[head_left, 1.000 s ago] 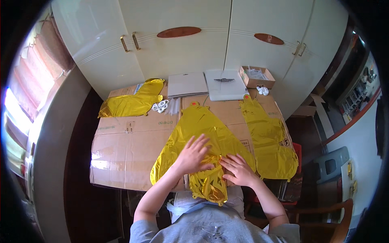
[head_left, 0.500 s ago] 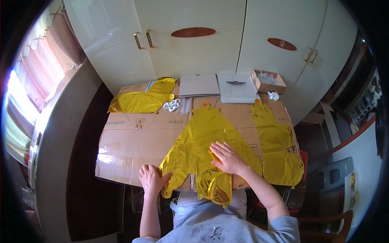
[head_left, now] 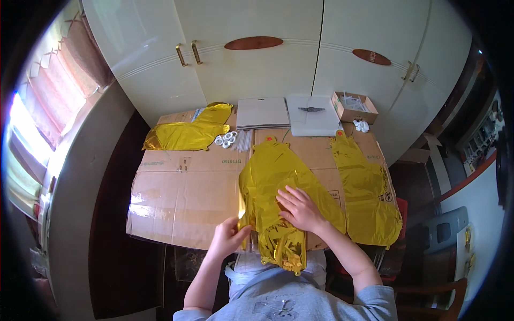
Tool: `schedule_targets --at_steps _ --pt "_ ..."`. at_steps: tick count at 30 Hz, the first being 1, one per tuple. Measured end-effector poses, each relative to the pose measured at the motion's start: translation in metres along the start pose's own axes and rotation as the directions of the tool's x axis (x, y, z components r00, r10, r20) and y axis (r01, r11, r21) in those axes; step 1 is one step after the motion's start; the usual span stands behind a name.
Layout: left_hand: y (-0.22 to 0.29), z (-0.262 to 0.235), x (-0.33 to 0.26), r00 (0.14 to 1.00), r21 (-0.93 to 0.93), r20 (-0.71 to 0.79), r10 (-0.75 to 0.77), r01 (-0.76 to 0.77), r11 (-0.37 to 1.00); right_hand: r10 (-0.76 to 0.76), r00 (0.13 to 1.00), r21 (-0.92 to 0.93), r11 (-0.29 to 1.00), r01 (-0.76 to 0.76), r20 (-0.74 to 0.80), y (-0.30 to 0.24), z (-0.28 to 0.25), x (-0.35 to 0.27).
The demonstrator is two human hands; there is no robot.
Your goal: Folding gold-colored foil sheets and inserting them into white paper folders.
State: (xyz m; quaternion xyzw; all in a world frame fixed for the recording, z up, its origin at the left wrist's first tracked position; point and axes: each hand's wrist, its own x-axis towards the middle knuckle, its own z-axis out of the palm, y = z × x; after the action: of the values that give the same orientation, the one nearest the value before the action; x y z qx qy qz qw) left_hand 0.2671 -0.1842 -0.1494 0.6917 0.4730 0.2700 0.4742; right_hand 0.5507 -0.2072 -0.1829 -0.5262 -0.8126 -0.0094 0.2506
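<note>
A flat gold foil balloon [head_left: 276, 171] lies before me on the cardboard, its lower end hanging crumpled over the near edge. My left hand [head_left: 229, 238] is closed on its left edge, which is folded up and inward. Spread flat on the middle of the foil, my right hand [head_left: 301, 209] presses down with its fingers apart. To the right lies a second flat gold foil balloon [head_left: 365, 187], touched by neither hand.
A folded gold foil balloon [head_left: 184, 135] rests at the far left of the cardboard [head_left: 187, 198]. Near it are white rolls [head_left: 226, 140] and clear straws [head_left: 244, 141]. Grey boards [head_left: 262, 113], a white flat case [head_left: 310, 122] and a small box [head_left: 357, 116] line the back, before white cabinets.
My left hand has moved right and inward, carrying the balloon's left lower flap over toward the middle. The right hand has stayed in place on the foil.
</note>
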Motion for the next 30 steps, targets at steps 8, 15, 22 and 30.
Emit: schedule_targets --at_steps 8,15,22,30 --pt "0.052 0.061 0.028 0.868 0.454 0.119 0.483 -0.480 0.751 0.380 0.853 0.763 0.407 -0.502 0.358 0.005 -0.011 0.023" --pt "0.046 0.060 0.036 0.826 0.316 0.222 0.518 -0.563 0.763 0.368 0.903 0.661 0.624 -0.417 0.221 0.003 -0.004 0.018" --pt "0.004 0.025 0.088 0.916 0.578 0.145 0.375 -0.386 0.719 0.434 0.883 0.423 0.776 -0.467 0.178 0.006 -0.006 0.009" --pt "-0.009 0.023 0.120 0.881 0.647 0.307 0.361 -0.471 0.599 0.296 0.954 0.181 0.942 -0.283 -0.053 0.010 0.006 -0.001"
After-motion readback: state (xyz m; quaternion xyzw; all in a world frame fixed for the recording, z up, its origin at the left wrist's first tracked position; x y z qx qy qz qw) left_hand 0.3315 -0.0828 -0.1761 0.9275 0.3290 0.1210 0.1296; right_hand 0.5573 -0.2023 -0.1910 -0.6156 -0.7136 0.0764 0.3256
